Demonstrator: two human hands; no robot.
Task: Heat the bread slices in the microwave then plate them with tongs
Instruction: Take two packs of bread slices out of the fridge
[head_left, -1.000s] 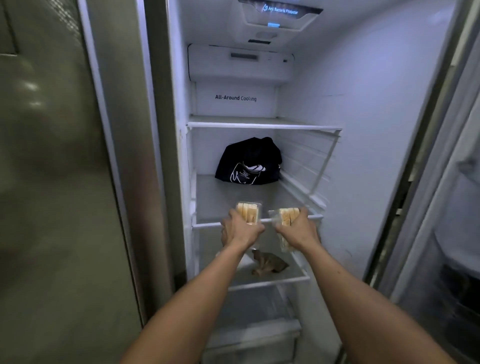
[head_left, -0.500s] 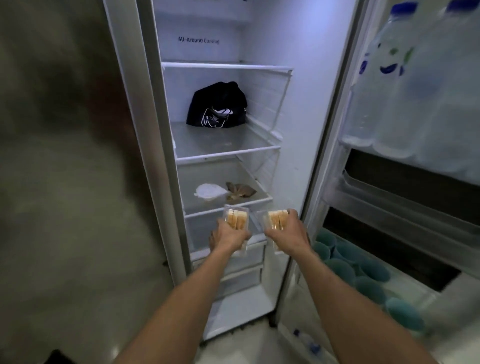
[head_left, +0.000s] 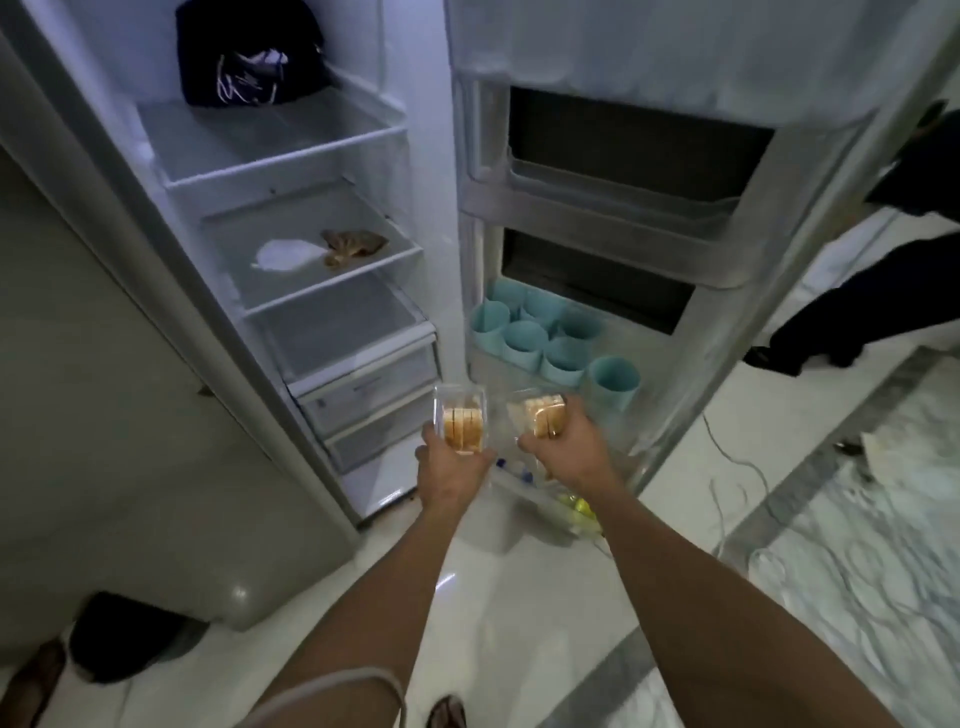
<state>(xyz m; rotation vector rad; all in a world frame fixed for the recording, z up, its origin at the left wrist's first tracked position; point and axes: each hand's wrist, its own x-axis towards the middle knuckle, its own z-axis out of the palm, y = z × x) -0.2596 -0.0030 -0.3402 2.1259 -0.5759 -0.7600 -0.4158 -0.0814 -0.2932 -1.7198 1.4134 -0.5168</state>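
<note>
I stand in front of an open fridge (head_left: 291, 291). My left hand (head_left: 451, 467) grips a clear plastic box of bread slices (head_left: 461, 420) from below, its open side facing me. My right hand (head_left: 566, 451) grips a second clear box of bread slices (head_left: 537, 415), tilted to the left. Both boxes are held out at arm's length, side by side, in front of the fridge's lower drawers. No microwave, plate or tongs are in view.
The fridge door (head_left: 675, 218) stands open to the right, with several teal cups (head_left: 550, 338) in its lower bin. A dark bag (head_left: 249, 52) sits on an upper shelf. A white cable (head_left: 727, 467) lies on the tiled floor. Another person's dark legs (head_left: 857, 301) are at right.
Both hands have drawn the bread boxes out of the fridge and lowered them. My view has tipped downward and pulled back, so the floor and door bins show.
</note>
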